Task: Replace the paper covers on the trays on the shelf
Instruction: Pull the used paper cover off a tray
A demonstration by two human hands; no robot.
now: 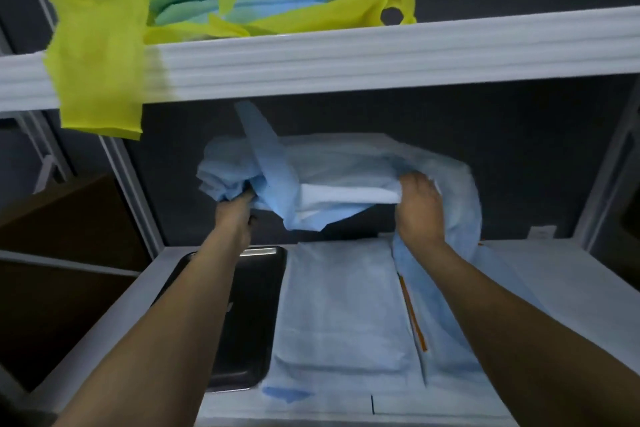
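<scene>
No writing, brand or number is legible. A small white tag (542, 231) at the right of the frame, at the back of the lower shelf (588, 274), is too blurred to read.

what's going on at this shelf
A person holds a crumpled blue cover over the lower shelf, the left grip bunching one end and the right grip holding the other. Beneath it, a black tray sits bare at the left, beside a blue-wrapped tray. A yellow bag of folded blue sheets sits on the upper shelf.
</scene>
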